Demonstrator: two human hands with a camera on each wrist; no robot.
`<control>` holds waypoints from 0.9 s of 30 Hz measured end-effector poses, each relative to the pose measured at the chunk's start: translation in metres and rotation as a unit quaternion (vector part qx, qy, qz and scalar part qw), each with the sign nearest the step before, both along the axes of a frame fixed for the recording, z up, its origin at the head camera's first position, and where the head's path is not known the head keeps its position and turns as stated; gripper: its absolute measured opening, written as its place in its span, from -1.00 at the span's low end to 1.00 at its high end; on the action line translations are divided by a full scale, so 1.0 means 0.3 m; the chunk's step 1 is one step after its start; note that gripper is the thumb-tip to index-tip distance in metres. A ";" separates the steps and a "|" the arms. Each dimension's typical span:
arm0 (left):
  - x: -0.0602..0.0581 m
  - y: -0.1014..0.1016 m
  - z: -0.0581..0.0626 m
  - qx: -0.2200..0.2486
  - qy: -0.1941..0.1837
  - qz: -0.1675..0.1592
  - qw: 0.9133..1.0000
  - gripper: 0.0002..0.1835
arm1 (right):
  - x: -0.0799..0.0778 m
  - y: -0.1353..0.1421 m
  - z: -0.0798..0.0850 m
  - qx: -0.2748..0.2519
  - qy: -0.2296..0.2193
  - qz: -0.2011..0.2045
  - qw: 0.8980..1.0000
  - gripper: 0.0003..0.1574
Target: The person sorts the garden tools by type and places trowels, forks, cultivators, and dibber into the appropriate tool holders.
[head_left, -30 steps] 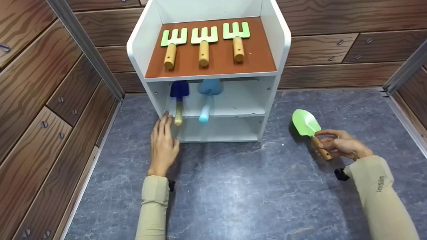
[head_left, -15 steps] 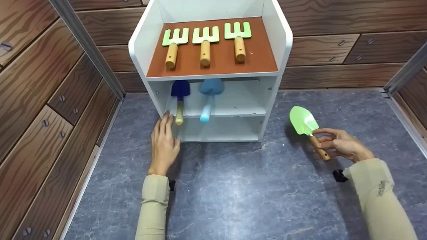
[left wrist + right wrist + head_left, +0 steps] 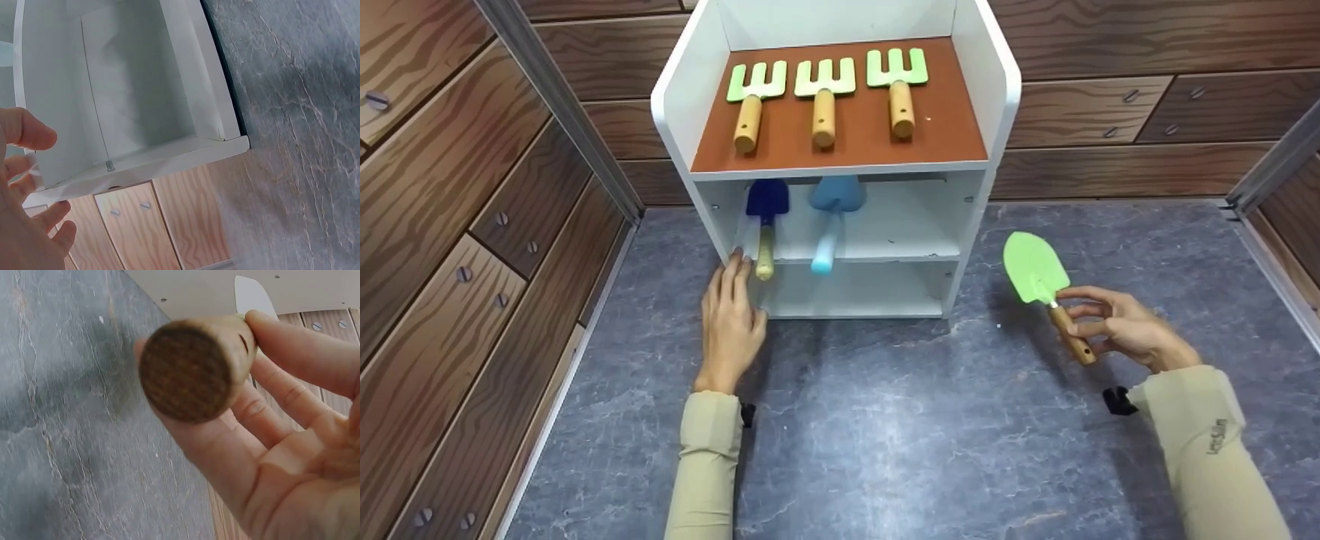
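Note:
In the head view my right hand [image 3: 1132, 326] grips the wooden handle of a light green garden trowel [image 3: 1035, 266], its blade pointing up and left. The right wrist view looks onto the round butt of that handle [image 3: 185, 371], with fingers and thumb around it. My left hand [image 3: 731, 330] touches the front left edge of a white shelf unit [image 3: 967, 210], fingers extended. Beside those fingertips, a dark blue trowel [image 3: 767, 202] lies on the middle shelf, handle jutting out. A light blue trowel [image 3: 838, 196] lies to its right.
On the unit's brown top [image 3: 855, 146] lie three green hand forks with wooden handles, such as the middle one [image 3: 824, 116]. A lower compartment [image 3: 855, 292] sits below the trowels. Wood-patterned walls [image 3: 1110, 45] enclose the grey marbled floor [image 3: 885, 420].
My right hand has shifted slightly left with the green trowel, and its blade has moved up and left, turning more face-on. The left hand stays at the shelf edge.

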State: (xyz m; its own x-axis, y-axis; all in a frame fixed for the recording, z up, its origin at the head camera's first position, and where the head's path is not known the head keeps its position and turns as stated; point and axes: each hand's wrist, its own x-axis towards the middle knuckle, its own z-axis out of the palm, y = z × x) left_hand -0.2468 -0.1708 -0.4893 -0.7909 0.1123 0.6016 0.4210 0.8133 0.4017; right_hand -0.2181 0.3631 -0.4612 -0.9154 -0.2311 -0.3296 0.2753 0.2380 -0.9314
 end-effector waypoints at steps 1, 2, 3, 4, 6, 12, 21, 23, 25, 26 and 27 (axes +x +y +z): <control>0.000 0.000 -0.001 0.000 0.000 0.001 1.000 -0.29 | 0.001 -0.003 0.000 0.002 0.001 0.001 1.000 -0.44; -0.001 -0.001 -0.002 -0.001 0.000 0.001 1.000 -0.29 | 0.002 -0.007 -0.001 0.003 0.002 0.002 1.000 -0.44; -0.001 -0.001 -0.002 -0.001 0.000 0.002 1.000 -0.29 | 0.003 -0.009 -0.002 0.006 0.002 0.003 1.000 -0.42; 0.000 -0.002 -0.003 -0.001 0.001 0.003 1.000 -0.29 | 0.004 -0.012 -0.002 0.011 0.002 0.004 1.000 -0.41; 0.000 -0.002 -0.004 0.000 0.002 0.004 1.000 -0.29 | 0.007 -0.017 -0.004 0.017 0.005 0.007 1.000 -0.37; -0.002 -0.001 -0.003 -0.004 0.008 0.002 1.000 -0.31 | 0.018 -0.032 -0.008 0.025 0.025 0.017 0.999 -0.27; -0.004 -0.001 -0.001 -0.002 0.005 0.004 1.000 -0.31 | 0.030 -0.056 -0.005 0.017 0.045 0.029 0.998 -0.26; -0.003 0.000 0.000 -0.003 0.001 0.005 1.000 -0.31 | 0.032 -0.061 -0.005 0.014 0.051 0.034 0.998 -0.29; -0.003 0.000 0.000 -0.002 -0.001 0.005 1.000 -0.31 | 0.034 -0.064 -0.005 0.015 0.057 0.039 0.998 -0.32; -0.002 0.000 0.001 -0.002 -0.002 0.006 1.000 -0.31 | 0.034 -0.066 -0.004 0.016 0.059 0.041 0.997 -0.33; -0.002 0.000 0.001 -0.002 -0.003 0.007 1.000 -0.30 | 0.035 -0.068 -0.003 0.017 0.062 0.043 0.997 -0.34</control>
State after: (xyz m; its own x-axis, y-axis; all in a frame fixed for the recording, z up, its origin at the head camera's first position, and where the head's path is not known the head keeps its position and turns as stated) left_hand -0.2473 -0.1708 -0.4890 -0.7964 0.1036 0.5959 0.4072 0.8202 0.4017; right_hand -0.2077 0.3426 -0.4621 -0.9269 -0.3005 -0.2251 0.1369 0.2879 -0.9478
